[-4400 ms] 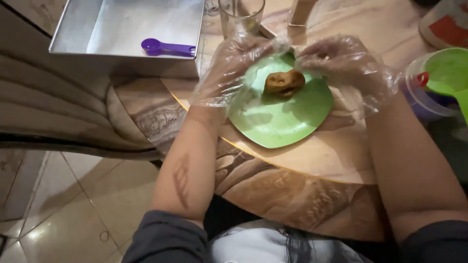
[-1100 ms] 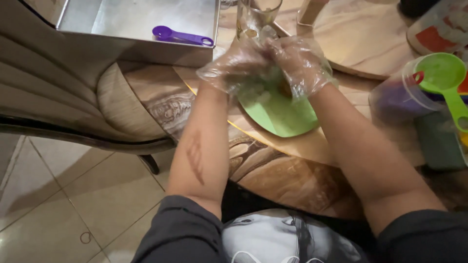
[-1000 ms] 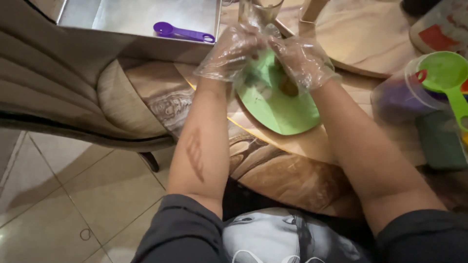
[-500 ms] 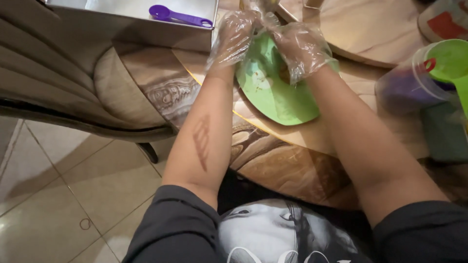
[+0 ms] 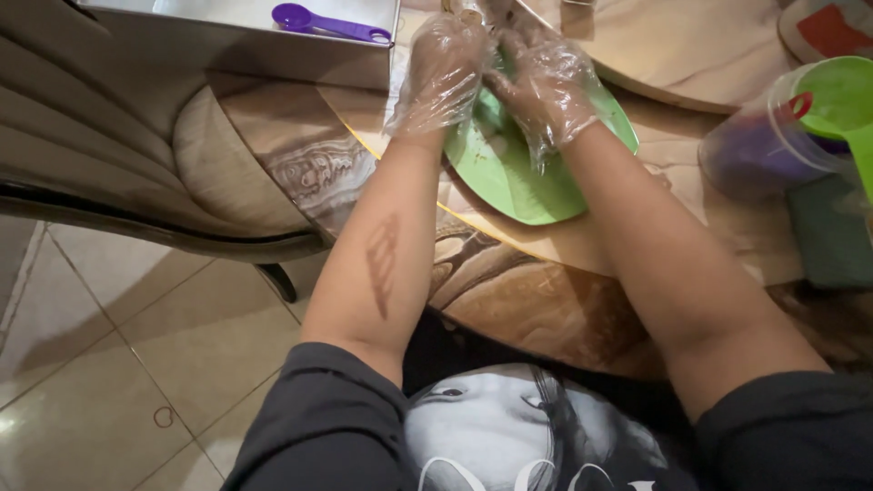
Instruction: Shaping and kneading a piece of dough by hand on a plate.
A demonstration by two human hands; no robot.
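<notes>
Both hands, in clear plastic gloves, are brought together over the far rim of the green plate (image 5: pixel 532 177). What the left hand (image 5: pixel 441 73) and right hand (image 5: pixel 544 84) grip cannot be told. A purple spoon (image 5: pixel 332 23) is seen at 11 o'clock.

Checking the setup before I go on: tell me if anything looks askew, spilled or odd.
The green plate juts over the table's curved edge. The purple spoon lies in a metal tray resting on a chair. No spill visible.
</notes>
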